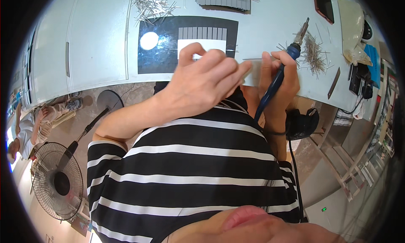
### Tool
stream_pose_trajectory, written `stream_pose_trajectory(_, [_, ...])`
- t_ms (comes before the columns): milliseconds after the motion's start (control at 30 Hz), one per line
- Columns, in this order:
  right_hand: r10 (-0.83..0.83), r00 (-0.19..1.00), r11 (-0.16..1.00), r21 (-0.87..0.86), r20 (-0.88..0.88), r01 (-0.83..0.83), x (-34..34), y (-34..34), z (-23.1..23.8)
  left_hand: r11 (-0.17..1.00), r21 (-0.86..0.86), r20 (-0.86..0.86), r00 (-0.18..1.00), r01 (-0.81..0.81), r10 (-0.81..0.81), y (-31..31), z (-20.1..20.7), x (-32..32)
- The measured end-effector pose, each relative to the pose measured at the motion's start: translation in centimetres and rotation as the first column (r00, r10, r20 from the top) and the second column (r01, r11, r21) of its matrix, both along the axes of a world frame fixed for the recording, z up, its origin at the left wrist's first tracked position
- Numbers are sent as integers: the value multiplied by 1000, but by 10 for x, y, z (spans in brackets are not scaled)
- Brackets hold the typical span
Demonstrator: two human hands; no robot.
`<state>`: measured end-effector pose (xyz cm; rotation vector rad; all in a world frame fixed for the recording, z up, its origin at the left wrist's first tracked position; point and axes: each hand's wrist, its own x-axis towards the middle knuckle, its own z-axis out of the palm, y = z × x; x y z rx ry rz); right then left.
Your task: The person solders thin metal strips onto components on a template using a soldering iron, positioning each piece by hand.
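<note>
My right hand (280,76) is closed around a soldering iron (274,86) with a dark blue handle, its metal tip pointing up and away over the table. A thin strip (252,59) lies by that hand's thumb; whether the thumb touches it I cannot tell. In front of the dark mat's near edge, my left hand (206,76) is curled, its fingers drawn together; what they pinch, if anything, is hidden. Behind it, a white card with a row of grey strips (202,33) rests on the dark glossy mat (158,67), partly covered by my left hand.
Loose thin metal strips lie in a heap at the far left (154,7) and another heap at right (314,53). A stack of similar cards (223,2), a phone (323,6), a flat dark blade-like piece (334,83) and a blue box (372,61) surround them. A fan (57,182) stands left.
</note>
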<state>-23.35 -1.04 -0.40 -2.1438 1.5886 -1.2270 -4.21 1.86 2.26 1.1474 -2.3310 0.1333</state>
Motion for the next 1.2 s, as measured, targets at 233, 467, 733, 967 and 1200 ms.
stream_pose_trajectory(233, [29, 970, 997, -71, 243, -12, -13, 4, 5, 993, 17, -91, 989, -117, 118, -3, -5, 31])
stream_pose_trajectory(467, [-54, 773, 998, 62, 633, 19, -41, 9, 37, 987, 121, -44, 993, -104, 110, -3, -11, 34])
stream_pose_trajectory(733, [315, 629, 905, -24, 711, -425, -36, 18, 51, 981, 192, -50, 998, -19, 29, -1, -12, 46])
stream_pose_trajectory(967, [-30, 739, 989, 127, 674, -76, 18, 26, 68, 980, 198, -61, 998, -3, 15, -1, -13, 47])
stream_pose_trajectory(1200, [199, 838, 970, 23, 508, -244, 6, 14, 53, 977, 215, -62, 998, 2, 12, 1, -15, 49])
